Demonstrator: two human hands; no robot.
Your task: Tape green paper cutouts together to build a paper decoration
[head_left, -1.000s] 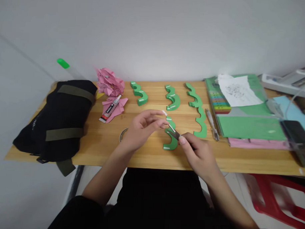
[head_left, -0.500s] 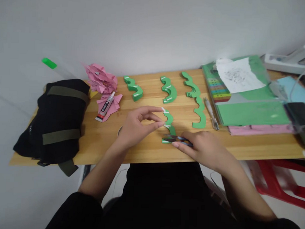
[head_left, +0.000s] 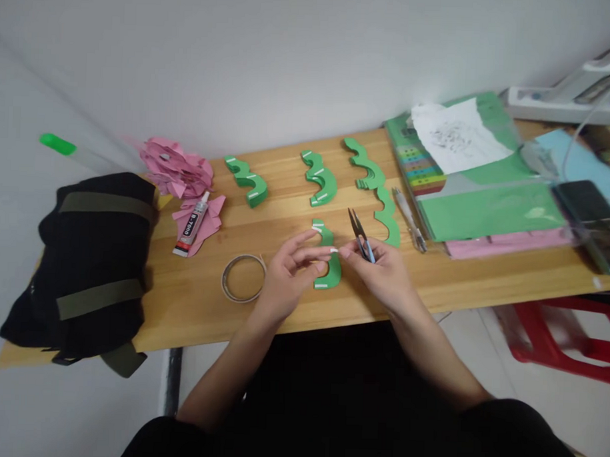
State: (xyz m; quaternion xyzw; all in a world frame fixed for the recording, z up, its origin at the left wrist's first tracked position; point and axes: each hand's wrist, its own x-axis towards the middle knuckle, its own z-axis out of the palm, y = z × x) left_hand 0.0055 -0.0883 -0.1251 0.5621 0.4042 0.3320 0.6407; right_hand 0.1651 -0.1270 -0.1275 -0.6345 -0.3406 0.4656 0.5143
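Observation:
My left hand (head_left: 291,271) hovers over a scalloped green paper piece (head_left: 336,269) that carries short white strips. Its fingers are stretched and apart, partly covering the piece. My right hand (head_left: 386,271) is closed around small snips (head_left: 359,234) with dark blades and a blue handle, their tips pointing up and away. A small white strip (head_left: 333,250) sits where my right thumb meets a left fingertip; which hand bears it is hard to tell. Beside my left hand lies a roll of tape (head_left: 225,286).
Further back lie green scalloped stacks (head_left: 256,190) (head_left: 326,182) and a longer green chain (head_left: 371,174). Left are a glue tube (head_left: 191,228), crumpled pink paper (head_left: 177,167) and a black bag (head_left: 97,248). Right are a white pen-like tool (head_left: 409,219), green paper packs (head_left: 486,211) and a phone (head_left: 583,201).
My right hand has lifted the snips off the green piece and turned them upward, its thumb now meeting my left fingers. The view has shifted, uncovering the tape roll.

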